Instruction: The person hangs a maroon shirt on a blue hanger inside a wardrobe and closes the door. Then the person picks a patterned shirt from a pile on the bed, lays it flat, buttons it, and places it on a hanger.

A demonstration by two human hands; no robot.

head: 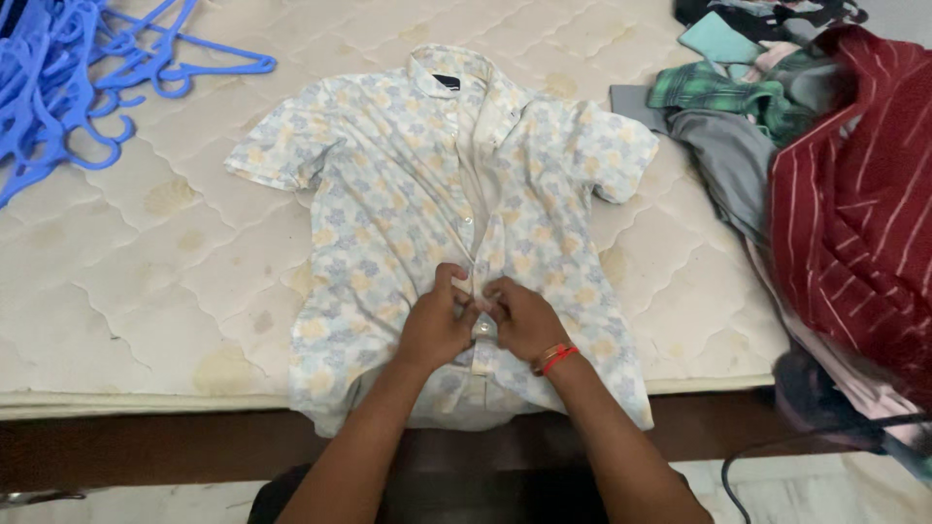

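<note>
A: Pale floral cotton, short-sleeved: the shirt (427, 194) lies face up and spread flat on the quilted mattress (146, 291), collar away from the person, hem hanging slightly over the near edge.

B: Hand positions?

A: Both meet at the button placket, low on the shirt front. The left hand (437, 325) is closed, fingers pinching the left edge of the placket. The right hand (524, 320) is closed likewise, pinching the opposite edge; the two hands touch each other. A red thread band (555, 357) circles the right wrist.

B: Button state?

A: Cannot tell at the pinch point; the fingers cover it. The placket above it lies closed, with the collar area open.

B: Surroundings?

A: Blue plastic hangers (87, 78) lie heaped at the far left corner, well apart from the shirt. A clothes pile (835, 194), with a dark red striped garment on top, sits at the right edge.
</note>
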